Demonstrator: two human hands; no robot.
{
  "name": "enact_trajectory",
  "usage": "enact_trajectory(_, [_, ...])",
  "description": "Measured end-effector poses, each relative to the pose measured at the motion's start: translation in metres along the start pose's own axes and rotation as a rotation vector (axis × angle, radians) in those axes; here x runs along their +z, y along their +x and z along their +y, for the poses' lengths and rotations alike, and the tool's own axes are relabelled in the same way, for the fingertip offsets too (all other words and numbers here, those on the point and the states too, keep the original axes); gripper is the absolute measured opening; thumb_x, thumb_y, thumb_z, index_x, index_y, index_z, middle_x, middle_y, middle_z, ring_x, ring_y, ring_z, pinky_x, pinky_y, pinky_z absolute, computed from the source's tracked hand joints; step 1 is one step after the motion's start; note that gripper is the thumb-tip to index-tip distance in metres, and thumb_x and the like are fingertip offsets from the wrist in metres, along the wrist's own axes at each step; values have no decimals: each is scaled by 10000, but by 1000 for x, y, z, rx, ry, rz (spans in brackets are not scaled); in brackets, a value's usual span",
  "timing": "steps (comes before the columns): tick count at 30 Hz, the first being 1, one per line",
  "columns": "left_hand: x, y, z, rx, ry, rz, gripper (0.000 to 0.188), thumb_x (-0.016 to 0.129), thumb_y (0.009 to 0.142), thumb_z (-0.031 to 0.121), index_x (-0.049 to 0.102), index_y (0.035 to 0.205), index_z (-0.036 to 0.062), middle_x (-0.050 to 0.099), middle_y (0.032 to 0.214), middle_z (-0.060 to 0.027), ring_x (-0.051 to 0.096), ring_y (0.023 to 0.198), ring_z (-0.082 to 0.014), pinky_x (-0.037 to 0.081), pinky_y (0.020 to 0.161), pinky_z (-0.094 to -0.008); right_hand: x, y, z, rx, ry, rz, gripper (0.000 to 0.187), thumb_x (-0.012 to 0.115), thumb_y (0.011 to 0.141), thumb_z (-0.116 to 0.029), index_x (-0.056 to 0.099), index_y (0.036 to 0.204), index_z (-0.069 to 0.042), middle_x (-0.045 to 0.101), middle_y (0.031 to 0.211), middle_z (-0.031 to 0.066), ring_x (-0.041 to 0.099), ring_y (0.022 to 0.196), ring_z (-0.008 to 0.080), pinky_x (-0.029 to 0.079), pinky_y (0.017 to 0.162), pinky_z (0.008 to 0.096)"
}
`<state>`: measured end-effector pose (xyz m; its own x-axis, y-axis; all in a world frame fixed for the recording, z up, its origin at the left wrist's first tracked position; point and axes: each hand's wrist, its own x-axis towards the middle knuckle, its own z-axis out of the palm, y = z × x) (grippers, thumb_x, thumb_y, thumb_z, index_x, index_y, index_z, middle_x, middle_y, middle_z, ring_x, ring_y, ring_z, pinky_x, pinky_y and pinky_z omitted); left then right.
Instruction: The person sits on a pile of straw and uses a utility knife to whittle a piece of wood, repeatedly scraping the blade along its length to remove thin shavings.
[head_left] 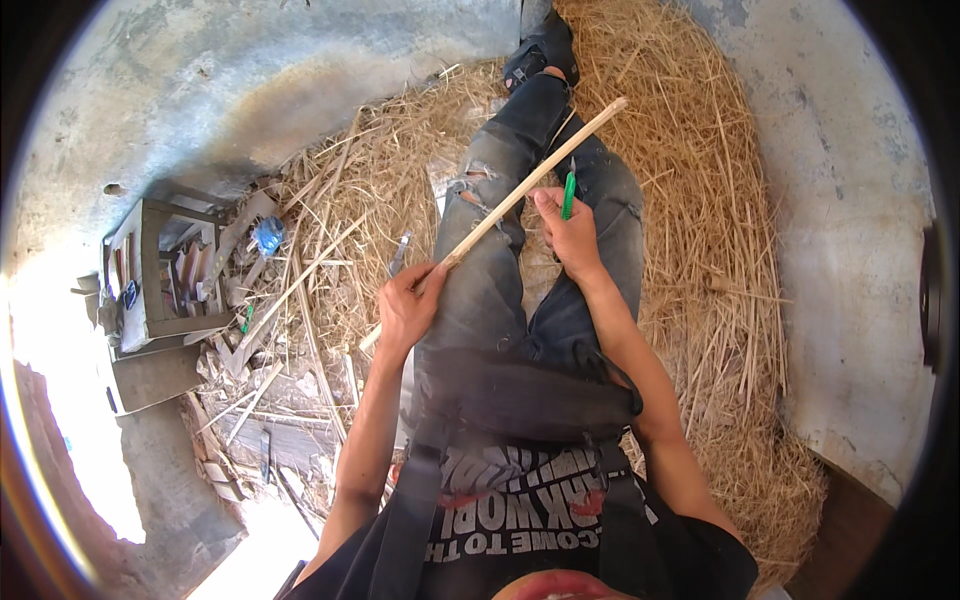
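Observation:
A long pale wooden strip (540,178) slants across my thighs, from low on the left to high on the right. My left hand (408,303) is closed around its lower part, and a short end sticks out below the fingers. In my closed right hand (572,235) is a green-handled knife (569,195), its metal blade pointing away from me. The knife is just right of the strip. My right fingertips are close to the strip's underside; whether they touch it I cannot tell.
Heaps of straw-like shavings (690,170) lie around my outstretched legs (465,270). To the left stand a small open wooden cabinet (150,325) and a crumpled blue plastic piece (268,236). Loose strips (300,285) litter the floor there. Bare walls (840,230) rise on both sides.

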<state>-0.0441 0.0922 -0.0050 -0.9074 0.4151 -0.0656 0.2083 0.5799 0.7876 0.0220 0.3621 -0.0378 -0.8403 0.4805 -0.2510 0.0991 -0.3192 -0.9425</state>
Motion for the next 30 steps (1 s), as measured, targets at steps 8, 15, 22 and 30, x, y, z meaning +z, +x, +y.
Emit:
enact_trajectory(8, [0, 5, 22, -121, -341, -172, 317, 651, 1038, 252, 733, 1183, -18, 727, 845, -32, 602, 704, -102, 494, 662, -287, -31, -6, 20, 105, 160, 61, 441, 644, 1050, -417, 691, 1139, 12, 377, 627, -86, 358, 492, 33, 275, 458, 242])
enact_trajectory(15, [2, 4, 31, -18, -458, -159, 289, 688, 1003, 157, 715, 1234, -15, 740, 943, -70, 653, 794, -123, 531, 733, -296, -36, -11, 18, 73, 359, 60, 378, 597, 1062, -333, 670, 1144, 29, 332, 618, -84, 355, 491, 36, 287, 467, 237])
enact_trajectory(22, [35, -15, 26, 62, -196, -20, 278, 732, 955, 123, 748, 1211, 16, 758, 1015, -129, 713, 929, -164, 546, 851, -310, -31, -18, 25, 25, 197, -43, 347, 642, 1039, -314, 718, 1109, 18, 366, 613, -87, 347, 502, 36, 273, 467, 241])
enact_trajectory(30, [39, -18, 23, 154, -182, 25, 279, 737, 908, 82, 765, 1185, 60, 744, 993, -172, 740, 901, -325, 566, 813, -367, -14, -25, 34, -83, -99, -147, 307, 692, 1025, -297, 758, 1110, -9, 478, 632, -94, 402, 554, 24, 287, 510, 248])
